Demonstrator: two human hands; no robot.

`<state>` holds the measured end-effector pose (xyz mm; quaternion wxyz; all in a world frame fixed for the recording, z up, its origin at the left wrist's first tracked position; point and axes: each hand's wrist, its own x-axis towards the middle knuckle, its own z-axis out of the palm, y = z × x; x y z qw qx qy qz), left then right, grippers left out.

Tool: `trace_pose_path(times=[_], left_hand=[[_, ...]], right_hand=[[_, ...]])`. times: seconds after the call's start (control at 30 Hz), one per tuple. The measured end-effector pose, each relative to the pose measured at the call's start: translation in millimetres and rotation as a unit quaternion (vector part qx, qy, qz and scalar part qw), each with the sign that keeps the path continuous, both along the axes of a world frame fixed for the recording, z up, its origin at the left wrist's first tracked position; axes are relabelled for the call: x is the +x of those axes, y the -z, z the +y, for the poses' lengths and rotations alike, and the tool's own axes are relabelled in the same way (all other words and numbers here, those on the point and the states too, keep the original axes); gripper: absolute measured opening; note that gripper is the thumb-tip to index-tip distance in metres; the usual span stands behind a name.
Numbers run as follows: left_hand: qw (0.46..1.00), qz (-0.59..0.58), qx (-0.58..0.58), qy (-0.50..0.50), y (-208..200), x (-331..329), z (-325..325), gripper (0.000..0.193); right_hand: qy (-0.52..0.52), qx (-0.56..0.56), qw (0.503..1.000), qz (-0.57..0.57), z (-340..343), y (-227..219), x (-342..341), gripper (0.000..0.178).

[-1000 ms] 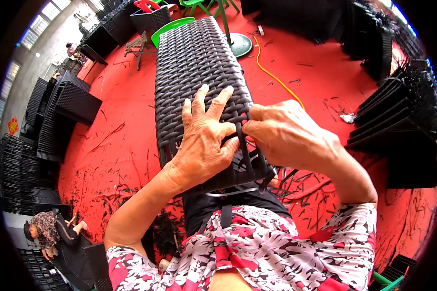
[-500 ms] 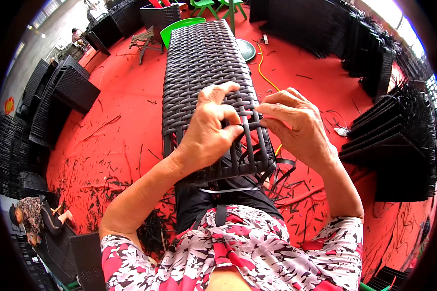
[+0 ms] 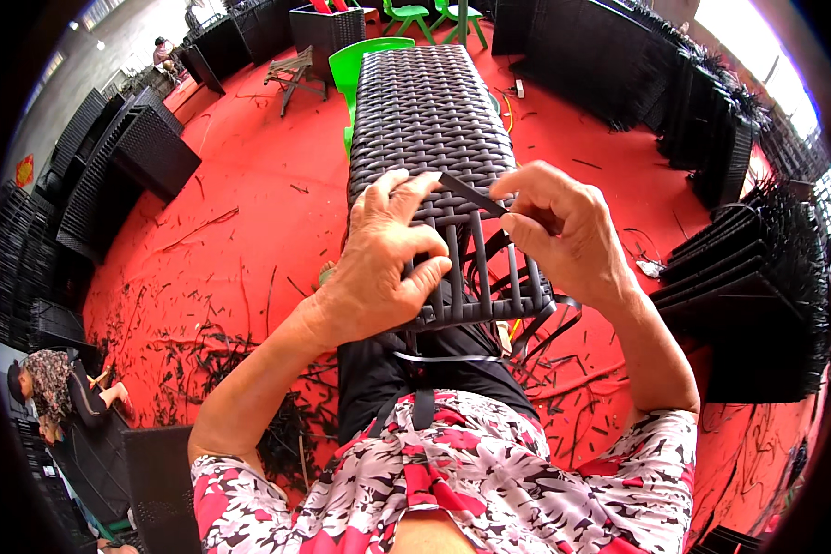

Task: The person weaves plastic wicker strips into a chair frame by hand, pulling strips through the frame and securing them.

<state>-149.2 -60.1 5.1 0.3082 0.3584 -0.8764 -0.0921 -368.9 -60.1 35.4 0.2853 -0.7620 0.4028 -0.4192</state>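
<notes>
A dark grey woven rattan panel [image 3: 429, 111] stretches away from my lap, tightly woven at its far part, with bare frame bars [image 3: 485, 263] showing at the near end. My right hand [image 3: 568, 226] pinches a flat black strip [image 3: 471, 194] between thumb and forefinger, over the panel's right edge. That strip slants up from the weave, its other end by my left fingertips. My left hand [image 3: 379, 254] lies over the panel's left side, fingers stretched on the weave and thumb apart. Loose strip tails [image 3: 554, 332] hang off the near right corner.
A green plastic chair [image 3: 346, 69] stands at the panel's far end. Black strip scraps [image 3: 203, 342] litter the red floor [image 3: 249, 203]. Stacked black woven panels [image 3: 739, 286] stand at right, more woven pieces [image 3: 125, 157] at left. Another person [image 3: 55, 388] bends over work at lower left.
My right hand has drawn the strip up and now holds it taut above the weave. My left hand has opened from its pinch and shifted slightly down. The panel appears farther right in view.
</notes>
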Motion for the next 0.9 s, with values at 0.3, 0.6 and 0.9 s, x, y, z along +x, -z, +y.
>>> trace_pose_path(times=[0.3,0.6,0.9], left_hand=[[0.972,-0.216,-0.065,-0.062,0,-13,-3,0.020],[0.994,-0.099,-0.011,-0.051,28,-19,-28,0.019],[0.989,-0.104,-0.006,-0.107,34,-52,-53,0.025]], right_hand=[[-0.023,-0.148,0.930,0.336,-10,-4,-1,0.007],[-0.061,-0.145,0.945,0.285,-8,12,10,0.006],[-0.008,-0.172,0.966,0.191,-13,18,0,0.007]])
